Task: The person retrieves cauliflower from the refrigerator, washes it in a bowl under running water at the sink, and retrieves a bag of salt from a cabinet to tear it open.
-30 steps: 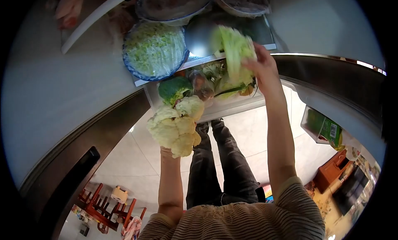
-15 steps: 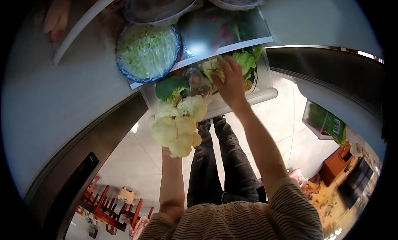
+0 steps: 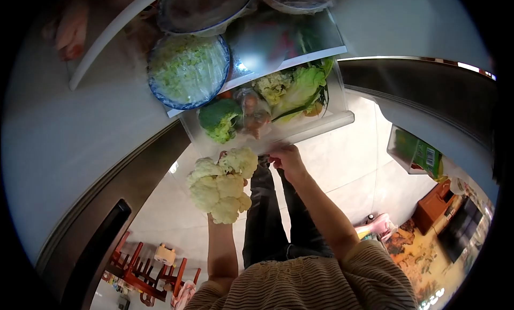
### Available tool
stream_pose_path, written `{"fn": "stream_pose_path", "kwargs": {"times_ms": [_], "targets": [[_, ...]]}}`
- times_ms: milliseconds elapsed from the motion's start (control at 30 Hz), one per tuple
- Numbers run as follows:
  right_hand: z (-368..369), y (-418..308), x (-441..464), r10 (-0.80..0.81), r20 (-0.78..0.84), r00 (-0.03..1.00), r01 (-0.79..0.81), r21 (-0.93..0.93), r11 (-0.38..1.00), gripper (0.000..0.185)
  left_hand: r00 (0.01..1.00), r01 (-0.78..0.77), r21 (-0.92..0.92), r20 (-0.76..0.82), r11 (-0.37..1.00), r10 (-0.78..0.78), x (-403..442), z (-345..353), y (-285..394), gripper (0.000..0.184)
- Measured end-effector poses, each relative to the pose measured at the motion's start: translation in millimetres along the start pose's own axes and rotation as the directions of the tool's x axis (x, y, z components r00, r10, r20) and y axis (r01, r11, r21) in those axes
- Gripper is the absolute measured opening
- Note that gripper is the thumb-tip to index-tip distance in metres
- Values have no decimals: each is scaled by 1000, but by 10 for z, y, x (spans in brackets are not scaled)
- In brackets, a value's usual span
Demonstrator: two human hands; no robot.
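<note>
A large cauliflower (image 3: 220,187) rests in my left hand (image 3: 246,183), which is mostly hidden beneath it; a few fingertips show at its edges. My right hand (image 3: 286,159) is just below the front edge of the pulled-out fridge drawer (image 3: 321,127), its fingers bent and blurred, and I cannot make out whether it holds anything. Inside the drawer lie a broccoli (image 3: 219,118), a clear bag of brownish round items (image 3: 252,113), a smaller cauliflower (image 3: 273,86) and a leafy green vegetable (image 3: 303,90).
Above the drawer, a film-covered bowl of chopped greens (image 3: 188,71) sits on the glass shelf (image 3: 289,62), with more covered bowls behind. Open fridge doors flank me, the right one with a door bin (image 3: 409,152). Red wooden chairs (image 3: 136,270) stand at the lower left.
The leafy vegetable has gone from my right hand into the drawer. My right hand has come out and down to the drawer's front edge. The cauliflower in my left hand is slightly lower.
</note>
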State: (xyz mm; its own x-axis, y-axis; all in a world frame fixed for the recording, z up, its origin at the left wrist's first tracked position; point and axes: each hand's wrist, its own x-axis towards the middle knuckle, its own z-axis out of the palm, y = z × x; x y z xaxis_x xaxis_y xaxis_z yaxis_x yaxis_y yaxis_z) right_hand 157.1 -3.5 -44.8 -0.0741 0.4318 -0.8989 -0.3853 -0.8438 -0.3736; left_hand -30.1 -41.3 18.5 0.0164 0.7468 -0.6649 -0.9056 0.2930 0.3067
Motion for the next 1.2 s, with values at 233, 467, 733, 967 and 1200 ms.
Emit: {"fn": "stream_pose_path", "kwargs": {"times_ms": [233,467,733,967,1200], "targets": [[71,106,62,-82,5,997,81,58,995,7,999,-8,121,-30,993,12,-51,65,-33,44],[196,32,166,-108,46,993,105,55,993,4,988,-36,131,-142,991,54,-84,56,-45,41],[466,-541,465,-233,129,964,233,19,972,11,996,-61,52,-60,997,64,-71,-30,6,38],[736,-949,798,-235,126,964,236,12,972,10,999,-51,-153,-16,987,50,-123,23,30,39],[827,-984,945,-202,201,959,196,51,979,11,998,-42,-129,34,991,46,-128,82,125,41]]}}
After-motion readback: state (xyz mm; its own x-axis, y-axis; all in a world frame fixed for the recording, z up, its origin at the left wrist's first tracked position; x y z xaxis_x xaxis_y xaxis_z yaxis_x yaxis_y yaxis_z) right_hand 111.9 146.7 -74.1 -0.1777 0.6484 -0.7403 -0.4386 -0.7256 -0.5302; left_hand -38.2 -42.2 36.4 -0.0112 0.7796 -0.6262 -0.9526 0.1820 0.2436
